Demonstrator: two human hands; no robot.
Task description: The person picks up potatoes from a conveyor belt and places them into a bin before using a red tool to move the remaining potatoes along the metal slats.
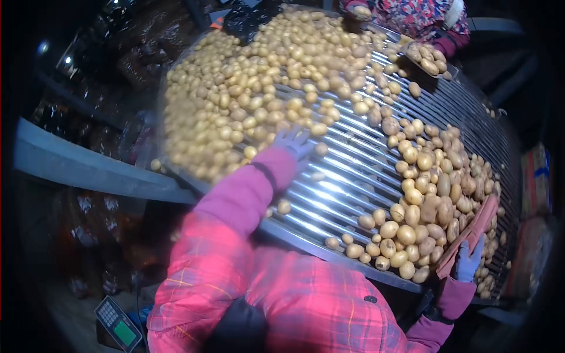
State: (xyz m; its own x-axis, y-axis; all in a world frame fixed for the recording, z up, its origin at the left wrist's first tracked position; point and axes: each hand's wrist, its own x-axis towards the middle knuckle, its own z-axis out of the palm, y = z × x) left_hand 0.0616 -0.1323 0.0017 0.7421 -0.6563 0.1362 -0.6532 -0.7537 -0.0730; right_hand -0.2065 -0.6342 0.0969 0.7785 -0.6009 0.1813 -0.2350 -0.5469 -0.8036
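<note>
My left hand (294,143), in a pale lilac glove, is open with fingers spread, at the edge of a large heap of potatoes (235,100) on the metal slatted table (335,167). Bare shiny bars show just right of it. At the lower right, my right hand (469,259), gloved the same way, is closed on a long reddish-brown flat piece (471,235), like a board or the side of a scoop. This piece stands tilted against a second pile of potatoes (432,206), with some potatoes on its far side too.
Across the table a person in a patterned sleeve (412,15) has a scoop (432,72) full of potatoes. A grey beam (94,162) runs along the left. Below it stands a scale display (118,323) with a green screen. Stacked sacks (532,212) are at the right.
</note>
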